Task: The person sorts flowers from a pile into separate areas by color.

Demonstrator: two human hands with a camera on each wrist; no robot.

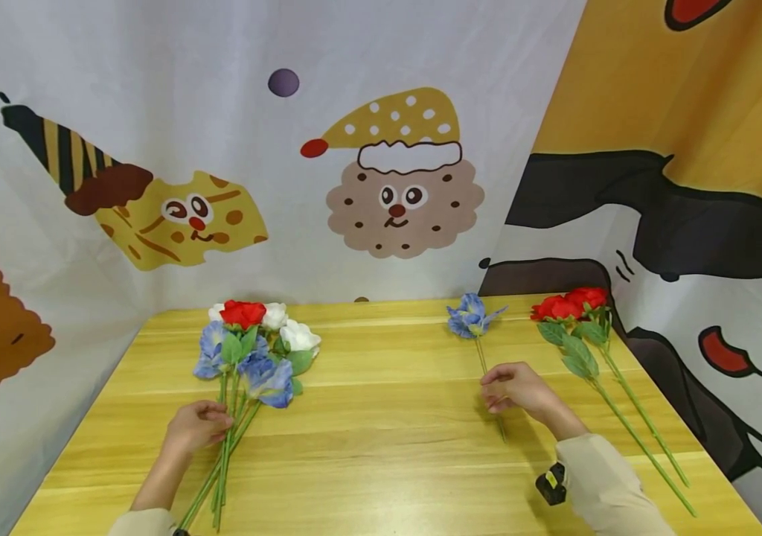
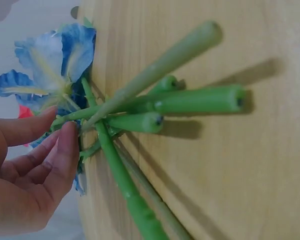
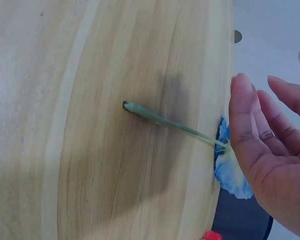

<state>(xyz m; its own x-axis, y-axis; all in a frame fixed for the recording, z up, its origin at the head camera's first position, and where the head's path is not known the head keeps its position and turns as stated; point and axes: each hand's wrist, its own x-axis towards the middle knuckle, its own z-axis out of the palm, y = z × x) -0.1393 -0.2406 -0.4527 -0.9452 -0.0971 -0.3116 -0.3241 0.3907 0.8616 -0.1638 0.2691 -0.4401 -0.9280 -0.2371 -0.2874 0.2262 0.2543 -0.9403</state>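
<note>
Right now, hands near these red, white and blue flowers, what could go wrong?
The crossed green plastic stems by your left hand might snag together if lifted. The lone blue flower with a slim green stem seems ungripped by your right hand, so it could roll if nudged. Your beige right sleeve could brush the red flowers beside it.

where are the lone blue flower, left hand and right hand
Lone blue flower [image 1: 470, 317]: head view, on its petals.
Left hand [image 1: 195, 427]: head view, on its middle.
Right hand [image 1: 520, 388]: head view, on its back.
</note>
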